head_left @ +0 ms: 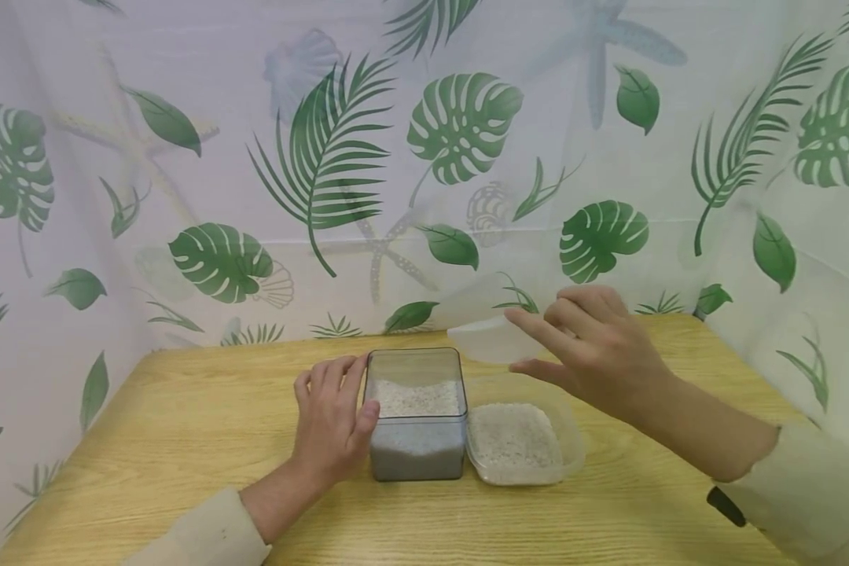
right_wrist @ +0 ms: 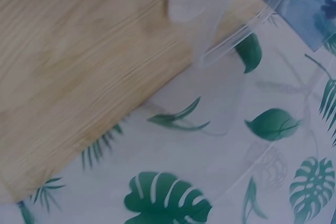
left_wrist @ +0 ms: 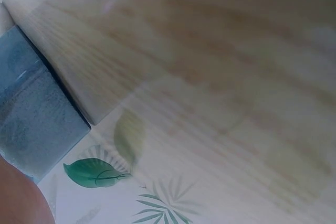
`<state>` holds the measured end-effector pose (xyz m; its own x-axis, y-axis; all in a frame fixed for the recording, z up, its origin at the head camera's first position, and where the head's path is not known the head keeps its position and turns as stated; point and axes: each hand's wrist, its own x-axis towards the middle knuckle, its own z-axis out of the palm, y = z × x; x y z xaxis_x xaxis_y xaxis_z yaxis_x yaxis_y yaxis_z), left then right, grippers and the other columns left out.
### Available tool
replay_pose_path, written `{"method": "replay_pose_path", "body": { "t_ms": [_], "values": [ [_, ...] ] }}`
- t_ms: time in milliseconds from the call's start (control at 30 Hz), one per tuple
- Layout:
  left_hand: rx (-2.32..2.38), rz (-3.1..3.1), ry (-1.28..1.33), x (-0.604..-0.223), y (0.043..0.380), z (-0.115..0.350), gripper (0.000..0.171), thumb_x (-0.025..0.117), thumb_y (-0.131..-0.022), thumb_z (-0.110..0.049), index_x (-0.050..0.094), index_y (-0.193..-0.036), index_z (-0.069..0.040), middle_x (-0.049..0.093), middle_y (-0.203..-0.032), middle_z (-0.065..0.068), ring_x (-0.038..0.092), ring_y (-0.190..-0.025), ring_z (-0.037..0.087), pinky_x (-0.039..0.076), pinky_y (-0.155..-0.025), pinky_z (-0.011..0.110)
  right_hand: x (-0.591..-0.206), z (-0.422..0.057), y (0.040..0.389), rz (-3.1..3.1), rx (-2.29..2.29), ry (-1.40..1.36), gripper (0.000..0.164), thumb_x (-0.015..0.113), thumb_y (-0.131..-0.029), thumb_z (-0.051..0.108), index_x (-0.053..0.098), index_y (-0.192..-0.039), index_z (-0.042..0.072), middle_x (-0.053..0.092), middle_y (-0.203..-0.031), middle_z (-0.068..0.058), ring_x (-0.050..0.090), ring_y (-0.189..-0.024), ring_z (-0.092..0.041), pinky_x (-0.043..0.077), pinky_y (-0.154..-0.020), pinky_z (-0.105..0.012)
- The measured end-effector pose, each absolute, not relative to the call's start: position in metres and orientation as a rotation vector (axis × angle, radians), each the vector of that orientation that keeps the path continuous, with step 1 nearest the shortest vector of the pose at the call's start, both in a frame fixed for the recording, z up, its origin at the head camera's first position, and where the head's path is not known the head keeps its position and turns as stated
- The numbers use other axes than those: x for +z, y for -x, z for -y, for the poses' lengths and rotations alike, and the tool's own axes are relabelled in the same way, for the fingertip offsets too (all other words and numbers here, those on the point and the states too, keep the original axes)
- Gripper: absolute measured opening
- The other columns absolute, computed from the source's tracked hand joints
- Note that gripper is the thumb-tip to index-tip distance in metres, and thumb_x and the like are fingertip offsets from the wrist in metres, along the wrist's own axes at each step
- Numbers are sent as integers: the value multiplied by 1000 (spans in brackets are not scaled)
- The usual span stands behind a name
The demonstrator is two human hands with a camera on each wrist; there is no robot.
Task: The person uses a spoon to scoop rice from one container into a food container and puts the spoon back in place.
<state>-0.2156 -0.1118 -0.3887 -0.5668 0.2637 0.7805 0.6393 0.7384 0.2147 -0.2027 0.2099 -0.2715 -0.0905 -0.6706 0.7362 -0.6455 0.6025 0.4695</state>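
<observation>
A square smoky-grey see-through container [head_left: 417,456] holds white rice-like grains [head_left: 417,398]. My left hand [head_left: 332,420] rests against its left side, the thumb at the front left corner. In the left wrist view, the grey container [left_wrist: 47,111] is at the left edge. Right beside it sits a clear rounded tub [head_left: 573,452], also with white grains [head_left: 516,440]. Above the tub, my right hand [head_left: 601,350] pinches a thin translucent piece [head_left: 491,339], apparently a lid, between thumb and index finger. In the right wrist view, the tub's rim [right_wrist: 226,48] appears near the top.
Both containers stand on a light wooden table [head_left: 219,440]. Behind and at the sides hangs a white sheet [head_left: 523,39] printed with green leaves, close to the table's back edge.
</observation>
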Motion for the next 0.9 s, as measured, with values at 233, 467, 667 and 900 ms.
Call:
{"method": "replay_pose_path", "body": {
  "t_ms": [233, 467, 667, 900],
  "values": [
    [-629, 2169, 676, -389, 216, 112, 78, 15, -103, -53, 60, -129, 5, 59, -118, 21, 48, -110, 36, 25, -92, 60, -277, -175, 209, 1787, -118, -1104, 53, 78, -81, 45, 70, -122, 12, 57, -80, -4, 55, -86, -28, 42, -78, -41],
    [-627, 2157, 680, -389, 217, 112, 77, 17, -104, -52, 60, -129, 5, 59, -117, 21, 48, -109, 36, 25, -92, 59, -284, -146, 213, 1844, -249, -1139, 65, 91, -65, 44, 67, -119, 17, 62, -85, -3, 54, -88, -26, 44, -84, -39],
    [-617, 2155, 673, -390, 217, 111, 80, 14, -104, -55, 61, -129, 5, 60, -116, 21, 49, -108, 36, 26, -91, 59, -287, -124, 216, 1899, -367, -1126, 62, 91, -65, 44, 63, -114, 19, 65, -90, -4, 54, -92, -26, 44, -84, -38],
    [-609, 2158, 672, -390, 217, 112, 79, 14, -104, -54, 61, -128, 5, 59, -117, 21, 48, -108, 37, 25, -91, 60, -289, -105, 222, 1983, -466, -1168, 55, 89, -71, 37, 60, -114, 21, 67, -91, -3, 53, -93, -25, 40, -85, -36]
  ]
}}
